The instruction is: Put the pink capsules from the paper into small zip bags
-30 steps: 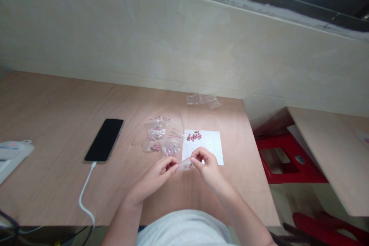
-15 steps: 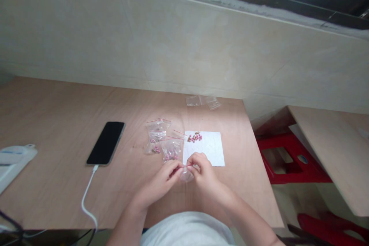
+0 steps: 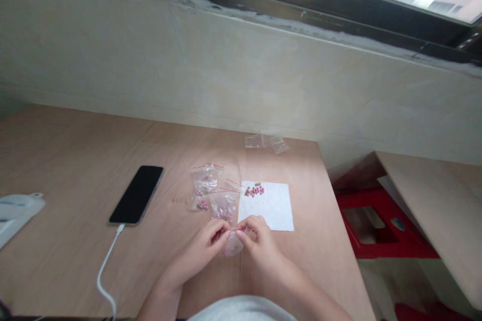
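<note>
Between my two hands hangs a small clear zip bag (image 3: 232, 246), with its red-lined top edge pinched on both sides. My left hand (image 3: 211, 241) is closed on the left end of that edge, and my right hand (image 3: 258, 238) grips the right end. Pinkish content shows faintly low in the bag. Just beyond my left hand lie several filled zip bags (image 3: 223, 204) holding pink and gold-brown pieces. On a white paper sheet (image 3: 274, 205), past my right hand, rests a cluster of pink beads (image 3: 256, 190) with a few gold-brown oblong pieces.
A black phone (image 3: 137, 194) with a white cable (image 3: 103, 273) plugged in lies to the left. Flat clear bags (image 3: 267, 142) lie near the wall. A white plastic object (image 3: 18, 213) sits at the far left. Right of the table edge are a red stool (image 3: 384, 223) and another table (image 3: 433, 200).
Both hands have moved slightly left relative to the paper, spread a little wider along the bag's edge. More of the bag shows below them. The camera view has tilted up.
</note>
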A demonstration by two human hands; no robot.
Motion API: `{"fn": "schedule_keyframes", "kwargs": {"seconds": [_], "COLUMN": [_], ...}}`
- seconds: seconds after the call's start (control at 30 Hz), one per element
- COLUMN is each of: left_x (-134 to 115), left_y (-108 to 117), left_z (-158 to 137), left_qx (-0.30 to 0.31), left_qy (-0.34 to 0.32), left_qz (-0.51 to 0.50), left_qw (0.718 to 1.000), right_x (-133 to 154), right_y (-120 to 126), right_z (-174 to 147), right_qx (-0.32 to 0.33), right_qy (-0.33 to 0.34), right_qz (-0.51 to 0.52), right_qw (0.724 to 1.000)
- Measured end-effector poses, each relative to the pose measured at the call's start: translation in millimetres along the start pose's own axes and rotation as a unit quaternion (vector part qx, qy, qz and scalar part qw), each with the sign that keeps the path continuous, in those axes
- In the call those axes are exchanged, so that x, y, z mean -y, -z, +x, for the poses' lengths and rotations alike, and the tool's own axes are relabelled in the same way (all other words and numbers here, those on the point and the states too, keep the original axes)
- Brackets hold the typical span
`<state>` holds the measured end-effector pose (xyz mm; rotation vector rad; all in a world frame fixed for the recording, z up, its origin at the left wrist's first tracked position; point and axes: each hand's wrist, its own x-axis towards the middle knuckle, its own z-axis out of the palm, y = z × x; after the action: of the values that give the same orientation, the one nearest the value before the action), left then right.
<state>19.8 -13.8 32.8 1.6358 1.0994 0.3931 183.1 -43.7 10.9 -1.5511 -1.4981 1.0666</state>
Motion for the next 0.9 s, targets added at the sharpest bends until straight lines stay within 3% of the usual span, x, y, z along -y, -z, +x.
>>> {"fn": "schedule_keyframes", "kwargs": {"seconds": [0.13,0.33,0.47,0.57,0.63,0.7,0.77,0.9], "left_x": [3.9,8.3,19.8,29.6,34.3,36.8,37.2,36.5], "left_y": [7.9,15.4,20.5,24.7,26.8,27.9,28.5,29.7], "left_z": [-2.7,-3.6,2.0,10.7,16.6,20.9,22.4,17.4], "left_qx": [-0.015,0.011,-0.016,-0.07,-0.102,-0.135,-0.172,-0.202], "left_qy": [0.022,0.034,0.026,0.016,0.014,0.01,0.002,0.014], "left_qz": [-0.008,-0.034,-0.003,0.041,0.061,0.062,0.049,0.029], "left_qw": [1.0,0.999,1.0,0.997,0.993,0.989,0.984,0.979], "right_x": [-8.5,-17.8,-21.6,-25.9,-32.4,-42.2,-53.9,-75.8], "right_y": [5.3,-1.2,-5.7,6.7,23.3,43.3,62.0,84.5], "right_z": [9.1,11.1,15.6,42.9,75.4,114.1,150.7,191.3], "right_qx": [0.012,0.016,0.037,0.034,-0.035,-0.138,-0.199,-0.194], "right_qy": [-0.02,-0.047,-0.042,-0.02,-0.014,0.005,-0.001,-0.071], "right_qz": [0.015,0.019,0.021,0.032,-0.012,-0.135,-0.272,-0.46], "right_qw": [1.0,0.999,0.998,0.999,0.999,0.981,0.942,0.864]}}
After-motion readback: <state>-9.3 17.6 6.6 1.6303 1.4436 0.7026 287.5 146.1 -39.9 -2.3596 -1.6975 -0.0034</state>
